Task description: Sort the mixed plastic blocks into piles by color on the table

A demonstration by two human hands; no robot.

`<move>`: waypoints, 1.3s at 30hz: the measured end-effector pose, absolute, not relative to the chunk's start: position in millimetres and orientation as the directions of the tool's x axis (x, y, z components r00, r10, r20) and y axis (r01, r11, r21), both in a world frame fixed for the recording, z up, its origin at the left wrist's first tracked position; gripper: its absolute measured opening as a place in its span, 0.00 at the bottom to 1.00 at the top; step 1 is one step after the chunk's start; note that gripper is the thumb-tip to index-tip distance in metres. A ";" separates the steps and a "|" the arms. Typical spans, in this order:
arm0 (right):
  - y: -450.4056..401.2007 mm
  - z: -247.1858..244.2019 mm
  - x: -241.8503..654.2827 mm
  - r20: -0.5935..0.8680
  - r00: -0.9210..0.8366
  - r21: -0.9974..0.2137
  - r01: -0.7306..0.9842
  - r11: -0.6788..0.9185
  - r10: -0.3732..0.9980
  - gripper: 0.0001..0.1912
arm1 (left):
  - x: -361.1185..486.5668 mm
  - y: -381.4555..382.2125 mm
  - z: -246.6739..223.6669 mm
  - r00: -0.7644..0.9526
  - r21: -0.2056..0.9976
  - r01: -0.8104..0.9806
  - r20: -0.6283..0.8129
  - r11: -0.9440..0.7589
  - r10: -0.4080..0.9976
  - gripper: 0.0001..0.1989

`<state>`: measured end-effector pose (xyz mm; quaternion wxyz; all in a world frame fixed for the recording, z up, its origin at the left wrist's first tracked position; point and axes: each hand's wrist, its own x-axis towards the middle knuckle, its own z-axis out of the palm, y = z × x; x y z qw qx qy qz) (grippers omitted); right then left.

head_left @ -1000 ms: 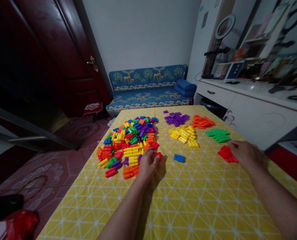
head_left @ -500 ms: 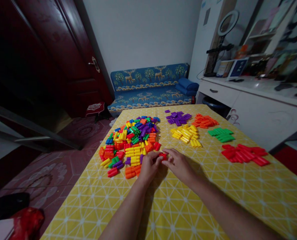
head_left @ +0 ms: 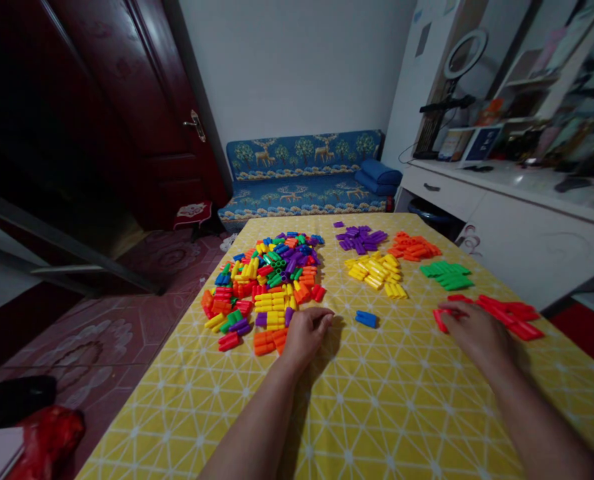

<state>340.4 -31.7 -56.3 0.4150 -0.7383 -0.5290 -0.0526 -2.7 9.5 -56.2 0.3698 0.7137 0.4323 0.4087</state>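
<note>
Your right hand (head_left: 479,333) has its thumb and fingers (head_left: 451,307) closed on a red piece (head_left: 440,320), low at the near left end of the red group (head_left: 514,313). Your left hand (head_left: 304,337) is loosely curled, thumb and forefinger tips a little apart with nothing visible between them; you have it just beside the mixed pile (head_left: 277,267), next to some orange pieces (head_left: 264,343). Between your hands, a blue piece (head_left: 365,319) lies alone on the patterned worktop (head_left: 401,413). Beyond it sit the yellow group (head_left: 374,270), purple group (head_left: 361,239), orange group (head_left: 413,247) and green group (head_left: 447,273). Past the worktop's far edge stands a blue sofa (head_left: 301,187).
</note>
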 end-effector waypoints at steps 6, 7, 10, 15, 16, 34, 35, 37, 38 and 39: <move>-33.8 -45.0 285.7 0.650 0.226 -0.449 0.884 0.127 0.725 0.14 | -2.1 10.2 -56.7 0.268 0.846 0.359 0.310 -0.393 0.912 0.10; -30.4 -42.7 266.7 0.628 0.166 -0.477 0.854 0.207 0.761 0.12 | -2.8 10.3 -55.6 0.248 0.828 0.375 0.344 -0.417 0.906 0.10; -17.3 -36.9 214.1 0.538 -0.001 -0.528 0.779 0.338 0.843 0.11 | -6.5 11.0 -52.2 0.139 0.728 0.469 0.498 -0.500 0.856 0.11; 4.0 -33.9 156.7 0.378 -0.253 -0.388 0.830 0.401 0.890 0.27 | -13.4 13.5 -53.6 0.121 0.520 0.728 0.545 -0.447 0.830 0.23; 7.9 -34.9 148.8 0.354 -0.276 -0.358 0.843 0.402 0.894 0.30 | -14.0 14.1 -54.6 0.128 0.494 0.757 0.528 -0.427 0.839 0.25; 12.1 -42.5 111.2 0.358 -0.227 -0.365 0.859 0.360 0.906 0.20 | -18.9 15.9 -47.9 -0.031 0.779 0.564 0.354 -0.276 0.935 0.25; 12.4 -43.5 109.3 0.365 -0.225 -0.367 0.857 0.361 0.903 0.20 | -18.6 15.8 -47.5 -0.054 0.792 0.545 0.362 -0.276 0.931 0.24; 13.5 -47.0 107.2 0.397 -0.203 -0.411 0.833 0.372 0.895 0.22 | -18.3 16.1 -47.5 -0.116 0.803 0.520 0.402 -0.289 0.908 0.22; 14.4 -49.4 107.2 0.420 -0.180 -0.455 0.806 0.378 0.889 0.22 | -18.3 16.5 -47.7 -0.138 0.801 0.519 0.424 -0.299 0.895 0.22; 15.5 -51.9 107.8 0.445 -0.148 -0.509 0.770 0.385 0.883 0.22 | -18.5 17.1 -48.1 -0.148 0.792 0.527 0.443 -0.308 0.884 0.20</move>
